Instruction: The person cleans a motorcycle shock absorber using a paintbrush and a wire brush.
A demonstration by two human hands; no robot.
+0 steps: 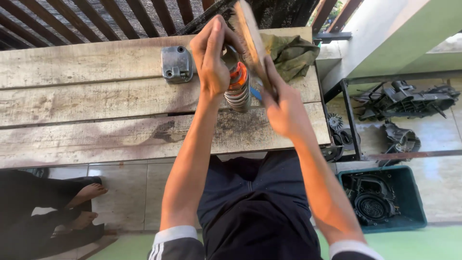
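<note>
Lap: dark trousers and striped cuffs are seen nearest the camera, above a green floor strip.
Crate: a teal crate (417, 214) holding a black engine part is set on the tiled floor at lower right.
Another person: bare feet (86, 204) are seen at lower left, beside the table edge.
Table: a worn plank table (86, 120) is crossed by both forearms.
Right hand: the right hand (285, 111) is closed around the lower end of a wooden-backed brush (250, 41), which is held on edge, tilted, above the table's far right part.
Left hand: the left hand (211, 58) is wrapped around the upper part of a finned metal part (237, 86), fingers pointing away from the camera.
Finned metal part: it is held upright over the table's middle planks, between the two hands; an orange band is seen near its top, ribbed grey fins below. The brush is pressed against, or just beside, its right side; contact cannot be judged for certain.
Metal cover: a small grey cast cover (176, 63) is laid flat on the table, just left of the left hand.
Rag: an olive-green rag (291, 55) is bunched on the table's far right corner, behind the brush.
Frame: dark engine casings (409, 98) are lying on a metal frame at far right.
</note>
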